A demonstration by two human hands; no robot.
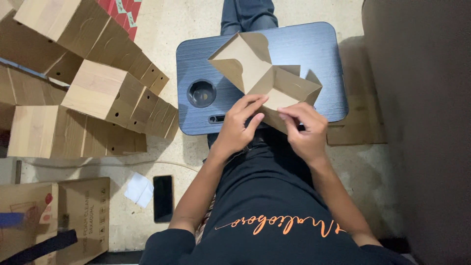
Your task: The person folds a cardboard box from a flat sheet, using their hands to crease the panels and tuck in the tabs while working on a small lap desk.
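Item: a half-folded brown cardboard box blank point(265, 73), laid on a dark blue lap surface point(314, 49), its near edge pinched by the fingers of the left hand point(240, 125) and the right hand point(305, 128), both closed on it. The blank is spread toward 12 o'clock from the fingers. At 9 o'clock, folded cardboard boxes point(98, 93) are stacked on the floor; at 7 o'clock, a black phone point(163, 198) and a white paper scrap point(139, 189) are noted.

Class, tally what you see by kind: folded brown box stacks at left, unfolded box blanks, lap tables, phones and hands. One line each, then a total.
Folded box stacks: 3
Box blank: 1
Lap table: 1
Phone: 1
Hands, left and right: 2
Total: 8
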